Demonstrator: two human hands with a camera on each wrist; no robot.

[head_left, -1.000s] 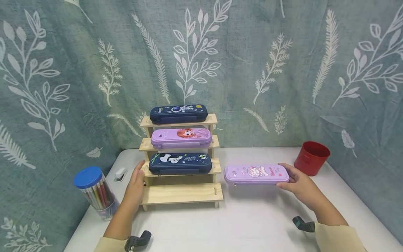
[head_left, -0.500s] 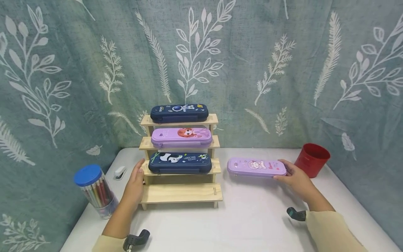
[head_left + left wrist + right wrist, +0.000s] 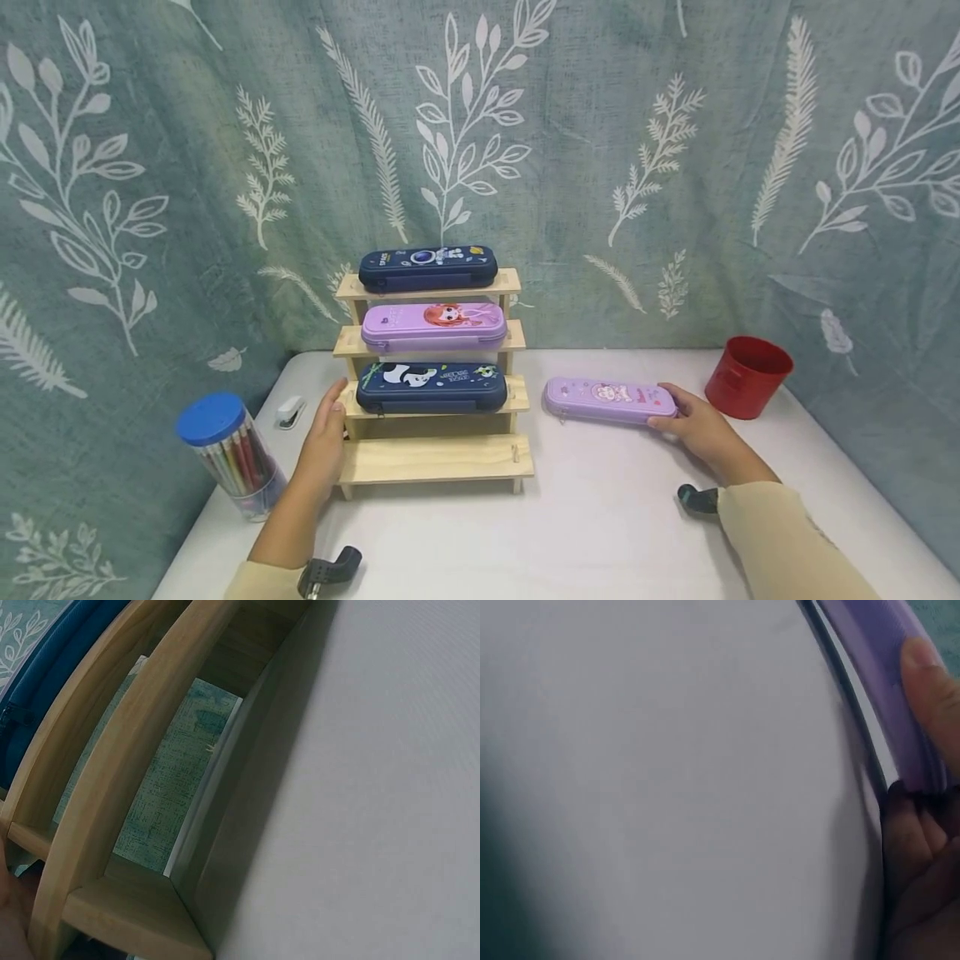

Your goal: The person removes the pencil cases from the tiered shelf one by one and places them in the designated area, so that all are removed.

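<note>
While our right hand (image 3: 693,427) grips the purple pencil case (image 3: 609,400), thumb (image 3: 930,690) visible only wrist-side, our flat left hand (image 3: 324,437) touches the wooden rack (image 3: 435,460).

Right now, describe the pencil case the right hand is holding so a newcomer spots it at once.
Start at the stepped wooden display rack on the white table, then look to its right, toward the red plastic cup. There a flat lilac zip pencil case with a cartoon print lies on the tabletop, gripped at its end by the right hand. It is the only case off the rack.
</note>
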